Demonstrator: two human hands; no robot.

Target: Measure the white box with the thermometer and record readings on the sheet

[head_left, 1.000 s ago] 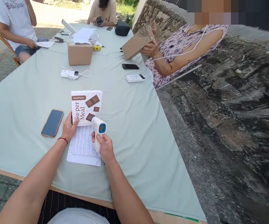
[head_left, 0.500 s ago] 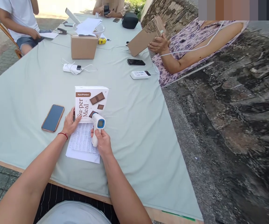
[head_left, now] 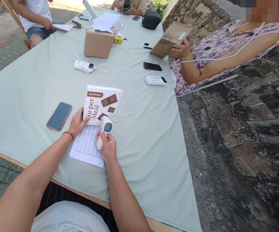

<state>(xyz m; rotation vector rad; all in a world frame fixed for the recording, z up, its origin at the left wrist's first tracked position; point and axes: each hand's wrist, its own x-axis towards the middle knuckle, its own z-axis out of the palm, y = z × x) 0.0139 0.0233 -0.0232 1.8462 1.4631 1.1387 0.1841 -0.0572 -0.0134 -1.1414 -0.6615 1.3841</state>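
Note:
My left hand (head_left: 78,122) grips the lower left edge of a white meal box (head_left: 94,100) with chocolate pieces printed on its front; the box stands upright. In my right hand (head_left: 109,146) is a white infrared thermometer (head_left: 101,141) with a blue-framed screen facing me. Its head is close in front of the box's lower right part; I cannot tell whether they touch. Printed sheets of paper (head_left: 86,143) lie under and in front of the box. Left of my left hand lies a smartphone (head_left: 59,116) in a brown case.
Farther back are a white cable-wrapped device (head_left: 83,65), a brown carton (head_left: 98,45) with papers on top, a black phone (head_left: 153,66) and a white device (head_left: 155,80). A person at right holds a cardboard box (head_left: 169,38). Other people sit at the far end.
The view has shifted, so most things on the table appear farther right. My hands keep their holds on the box and thermometer. The person at right has tilted the cardboard box differently.

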